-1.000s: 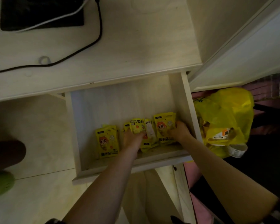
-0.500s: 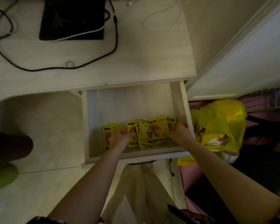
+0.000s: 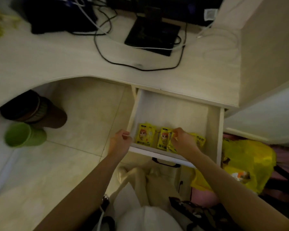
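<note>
Head view: right hand (image 3: pixel 183 142) pinches yellow packets (image 3: pixel 144 135) in drawer (image 3: pixel 173 112); left hand (image 3: pixel 119 141) curled at drawer wall, grip unclear. Packets likely light, crinkly, slippery: take top edges.

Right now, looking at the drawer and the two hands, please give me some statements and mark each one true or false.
1. The drawer is open. True.
2. The yellow packets lie at its back. False: they lie at its front.
3. The right hand grips yellow packets. True.
4. The left hand is deep inside the drawer. False: it is at the left front corner, outside.
5. A yellow bag lies right of the drawer. True.
</note>
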A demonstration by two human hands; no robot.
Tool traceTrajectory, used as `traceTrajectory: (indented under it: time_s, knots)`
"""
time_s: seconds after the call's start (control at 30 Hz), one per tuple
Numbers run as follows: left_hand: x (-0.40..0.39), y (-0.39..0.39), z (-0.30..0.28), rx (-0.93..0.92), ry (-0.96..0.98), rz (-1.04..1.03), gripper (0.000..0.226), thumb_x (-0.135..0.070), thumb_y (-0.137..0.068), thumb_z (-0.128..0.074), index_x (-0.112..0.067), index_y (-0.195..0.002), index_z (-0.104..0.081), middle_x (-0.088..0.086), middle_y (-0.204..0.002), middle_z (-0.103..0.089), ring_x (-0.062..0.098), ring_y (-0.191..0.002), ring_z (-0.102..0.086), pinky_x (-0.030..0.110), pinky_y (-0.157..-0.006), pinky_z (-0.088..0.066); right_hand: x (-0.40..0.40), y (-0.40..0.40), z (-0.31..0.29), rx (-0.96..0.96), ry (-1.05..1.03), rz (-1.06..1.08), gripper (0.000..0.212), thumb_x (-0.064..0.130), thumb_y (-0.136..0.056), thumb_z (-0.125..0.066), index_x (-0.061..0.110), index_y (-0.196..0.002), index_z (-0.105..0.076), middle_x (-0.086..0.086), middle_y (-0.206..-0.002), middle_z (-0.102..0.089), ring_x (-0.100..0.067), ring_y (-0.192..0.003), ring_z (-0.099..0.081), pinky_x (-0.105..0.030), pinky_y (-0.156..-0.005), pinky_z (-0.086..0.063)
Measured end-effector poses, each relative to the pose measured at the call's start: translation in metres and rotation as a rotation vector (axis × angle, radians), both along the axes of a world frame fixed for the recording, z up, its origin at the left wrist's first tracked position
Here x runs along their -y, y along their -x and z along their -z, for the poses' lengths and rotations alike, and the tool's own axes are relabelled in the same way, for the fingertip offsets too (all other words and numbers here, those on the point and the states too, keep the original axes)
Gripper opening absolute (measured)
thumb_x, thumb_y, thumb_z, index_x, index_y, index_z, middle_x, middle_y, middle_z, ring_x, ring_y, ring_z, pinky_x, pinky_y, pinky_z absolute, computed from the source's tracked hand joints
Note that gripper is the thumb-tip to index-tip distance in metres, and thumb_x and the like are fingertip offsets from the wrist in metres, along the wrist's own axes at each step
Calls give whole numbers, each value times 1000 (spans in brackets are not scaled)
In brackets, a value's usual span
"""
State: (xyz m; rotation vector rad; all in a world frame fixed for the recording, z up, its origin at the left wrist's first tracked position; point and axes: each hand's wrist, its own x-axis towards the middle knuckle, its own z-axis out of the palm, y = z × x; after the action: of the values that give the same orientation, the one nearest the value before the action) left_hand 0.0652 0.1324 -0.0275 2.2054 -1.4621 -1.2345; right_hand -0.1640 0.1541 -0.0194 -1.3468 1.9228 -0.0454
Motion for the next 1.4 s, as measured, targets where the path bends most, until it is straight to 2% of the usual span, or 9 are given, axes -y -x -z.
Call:
traceTrajectory:
  time_s: [0.1,0.23,0.4,0.5,0.77,1.13,1.23,1.33,1.4]
  knots:
    - [-18,-36,-9,27,39,-48,23,-16,-90,-58,-14,-111,-64,5,-102,-69,15,-85,-57,24,-73,-42,7,-42,-7,-26,36,-159,31,19,-97,-41,7,-124,-45,-11,-101,-63,-25,-81,-59,-30,-58,-45]
    - [-40,-91,-15,65,45,-120,21,-18,-91,-55,-18,-111,-62,0,-91,-67,14,-73,-59,24,-66,-44,15,-109,-12,-42,74,-295,30,21,-95,-42,9,-123,-47,-12,-116,-60,-30,-103,-60,-38,-78,-51]
    - [-64,-172,-22,149,57,-169,20,-19,-93,-52,-20,-112,-60,-1,-90,-63,18,-79,-63,31,-74,-54,18,-198,-16,-32,121,-401,33,21,-93,-46,12,-125,-50,-8,-121,-62,-30,-113,-57,-37,-94,-45]
    - [-74,-221,-23,187,82,-165,22,-19,-93,-54,-18,-114,-61,2,-96,-67,19,-85,-63,31,-77,-53,19,-245,-14,24,123,-454,33,21,-95,-45,11,-126,-48,-10,-121,-61,-27,-108,-59,-32,-84,-46]
    - [-62,-334,-27,275,169,-236,22,-18,-94,-54,-17,-114,-60,2,-98,-67,18,-86,-60,30,-76,-49,44,-363,-16,63,161,-582,32,25,-98,-42,13,-127,-47,-5,-121,-59,-19,-104,-57,-27,-78,-46]
    - [38,-415,-39,338,230,-335,24,-21,-94,-51,-18,-115,-60,5,-104,-66,23,-94,-62,32,-76,-49,156,-469,-38,61,242,-689,37,24,-99,-39,14,-134,-44,-9,-127,-56,-25,-112,-56,-30,-87,-43]
    - [78,-434,-43,361,248,-354,24,-22,-93,-52,-17,-114,-60,6,-101,-67,25,-91,-63,35,-76,-51,200,-494,-39,75,249,-735,34,23,-98,-39,14,-129,-47,-9,-118,-59,-25,-105,-58,-30,-83,-43]
    - [117,-451,-48,377,275,-401,22,-20,-92,-54,-15,-111,-62,6,-97,-68,25,-88,-63,37,-74,-53,246,-516,-39,77,296,-773,20,24,-96,-41,14,-109,-53,-8,-99,-61,-26,-91,-59,-31,-73,-43]
    - [141,-461,-51,377,277,-422,21,-21,-92,-54,-15,-110,-62,6,-96,-68,24,-89,-62,37,-75,-53,275,-529,-43,91,299,-811,20,23,-97,-41,12,-110,-52,-8,-99,-59,-25,-91,-57,-31,-71,-42]
